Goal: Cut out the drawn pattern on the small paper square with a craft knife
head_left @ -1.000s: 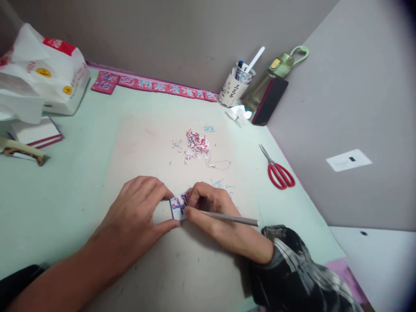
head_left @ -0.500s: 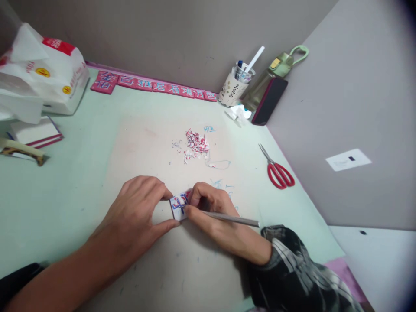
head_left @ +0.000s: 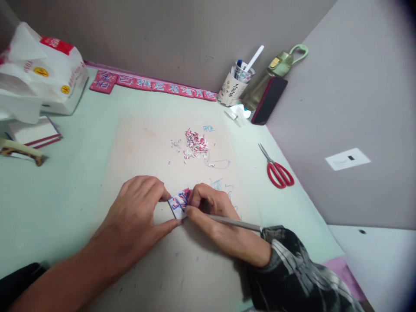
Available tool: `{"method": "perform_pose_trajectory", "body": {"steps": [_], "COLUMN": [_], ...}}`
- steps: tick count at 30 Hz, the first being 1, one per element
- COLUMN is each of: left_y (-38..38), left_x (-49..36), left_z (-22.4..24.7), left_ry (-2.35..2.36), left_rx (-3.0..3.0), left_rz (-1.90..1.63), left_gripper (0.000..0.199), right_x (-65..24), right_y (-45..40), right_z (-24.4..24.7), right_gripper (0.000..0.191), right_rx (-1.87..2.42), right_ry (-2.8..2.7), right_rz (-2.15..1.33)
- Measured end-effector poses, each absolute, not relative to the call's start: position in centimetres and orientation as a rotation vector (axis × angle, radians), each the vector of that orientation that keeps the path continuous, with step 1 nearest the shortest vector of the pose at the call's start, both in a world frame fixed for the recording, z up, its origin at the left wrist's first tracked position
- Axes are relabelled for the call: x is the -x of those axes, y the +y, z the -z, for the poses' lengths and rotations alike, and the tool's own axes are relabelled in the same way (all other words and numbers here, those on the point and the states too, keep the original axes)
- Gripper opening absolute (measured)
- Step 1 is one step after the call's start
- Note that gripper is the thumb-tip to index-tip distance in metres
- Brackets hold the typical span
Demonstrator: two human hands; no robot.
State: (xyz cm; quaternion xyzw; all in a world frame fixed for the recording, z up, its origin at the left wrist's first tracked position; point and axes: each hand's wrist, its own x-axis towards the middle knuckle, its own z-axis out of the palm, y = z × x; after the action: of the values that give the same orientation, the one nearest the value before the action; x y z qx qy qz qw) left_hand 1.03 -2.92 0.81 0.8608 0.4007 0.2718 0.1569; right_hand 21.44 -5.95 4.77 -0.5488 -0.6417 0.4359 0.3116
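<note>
A small white tile [head_left: 178, 207] with blue lines and red carved patches lies on the board. My left hand [head_left: 138, 208] pinches its left side between thumb and forefinger. Closed in a pen grip, my right hand [head_left: 211, 206] holds a slim metal carving tool [head_left: 235, 222]; its tip is hidden by the fingers at the tile's right side. Beyond the hands, red and white shavings [head_left: 196, 143] are heaped on the beige board [head_left: 143, 138].
Red-handled scissors [head_left: 280, 174] lie at right. Behind stand a pen cup [head_left: 231, 90], a green bottle [head_left: 260, 86] and a leaning phone [head_left: 269, 102]. Red carved tiles [head_left: 157, 86] line the back edge. Tissues [head_left: 55, 78], white blocks [head_left: 34, 131] and a cutter [head_left: 22, 151] sit left.
The tile has turned slightly between my fingers, and the carving tool's rear end has dipped toward my right sleeve. Both hands stay in nearly the same place.
</note>
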Motion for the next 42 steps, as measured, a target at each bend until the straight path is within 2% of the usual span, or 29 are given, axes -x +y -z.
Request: {"method": "perform_pose_trajectory", "body": {"steps": [11,42], "left_y": [-2.9,-3.1], "left_x": [-1.0,-1.2], "left_z": [-0.6,-0.7], "left_ry": [1.118,1.166], "left_rx": [-2.521,-2.49], "left_rz": [-0.791,-0.787], "left_gripper": [0.033,0.03], "right_x": [-22.1,-21.9], "right_y": [-5.8,-5.5], "right_z": [-4.5,-6.0], "right_gripper": [0.021,0.021], "right_rx": [1.323,1.353], "right_ry": [-1.794,-2.005], "right_rz": [-1.102,-1.071]}}
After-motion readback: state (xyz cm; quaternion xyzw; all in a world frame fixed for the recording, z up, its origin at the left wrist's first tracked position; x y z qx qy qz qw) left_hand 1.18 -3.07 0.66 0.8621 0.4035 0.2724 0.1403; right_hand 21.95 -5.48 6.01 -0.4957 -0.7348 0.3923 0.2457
